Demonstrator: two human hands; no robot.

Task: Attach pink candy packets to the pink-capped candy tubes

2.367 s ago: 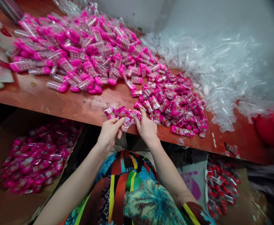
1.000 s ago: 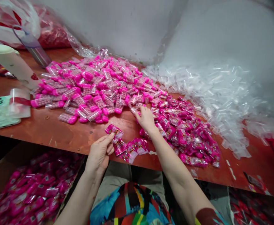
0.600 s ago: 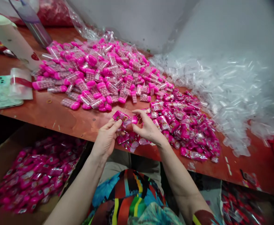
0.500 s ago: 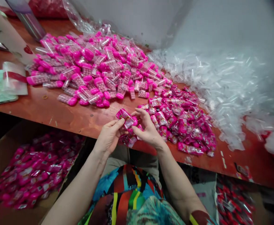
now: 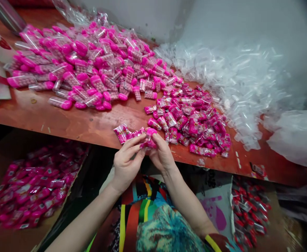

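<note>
Both my hands meet over the table's front edge around a small pink candy container. My left hand has its fingers closed on the container's left side. From the right, my right hand pinches the same container. Fingers cover most of it, so I cannot tell how far its printed sleeve goes around it. Just beyond my left fingers lie a few printed pink wrappers, partly hidden. To the right is a pile of wrapped pink candy containers.
Clear candy bottles with pink caps are heaped at the back left. Clear plastic pieces pile up at the right. Below the red table, a cardboard box of pink packets stands left; red packets lie right.
My hands have drawn together around the container, which was held tilted with its printed side showing. The view has shifted, so the table contents appear further left and higher.
</note>
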